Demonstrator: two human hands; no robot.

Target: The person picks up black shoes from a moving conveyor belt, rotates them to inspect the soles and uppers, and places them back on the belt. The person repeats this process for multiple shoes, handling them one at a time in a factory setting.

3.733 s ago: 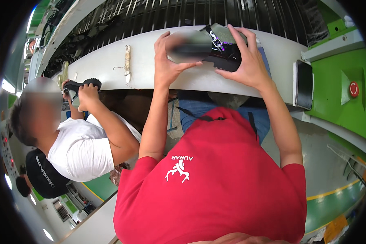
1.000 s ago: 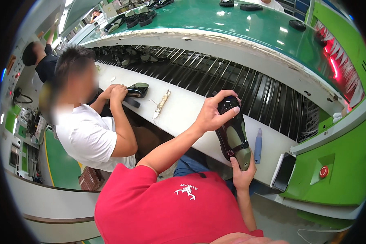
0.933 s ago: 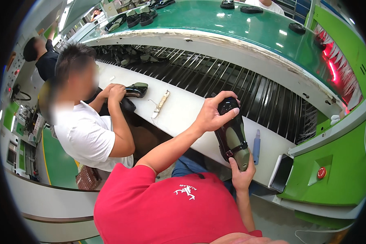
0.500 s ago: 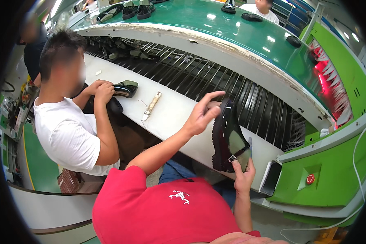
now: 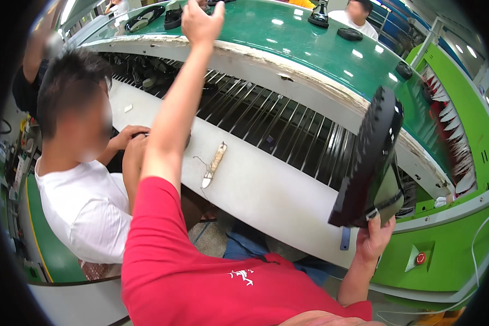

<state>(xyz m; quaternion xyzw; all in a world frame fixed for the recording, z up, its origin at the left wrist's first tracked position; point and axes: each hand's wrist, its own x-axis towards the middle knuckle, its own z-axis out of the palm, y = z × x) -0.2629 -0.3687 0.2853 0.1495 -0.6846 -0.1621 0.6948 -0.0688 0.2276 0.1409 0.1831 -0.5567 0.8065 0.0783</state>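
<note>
My right hand (image 5: 372,240) grips the heel end of a black shoe (image 5: 370,163) and holds it upright over the white shelf (image 5: 255,190), with its ridged sole turned toward me. My left hand (image 5: 201,20) is stretched far up and forward over the green conveyor belt (image 5: 288,38). Its fingers are apart and hold nothing. The nearest things to it are dark shoes (image 5: 171,16) lying at the belt's far left end.
A brush-like tool with a string (image 5: 214,163) lies on the white shelf. Behind it runs a rack of metal rollers (image 5: 266,119). A co-worker in a white shirt (image 5: 84,206) sits at my left, hands at the shelf. A red button (image 5: 420,258) sits on the green housing at right.
My left hand let go of the shoe and rose to the green belt. My right hand alone now holds the shoe, lifted higher with the sole toward me.
</note>
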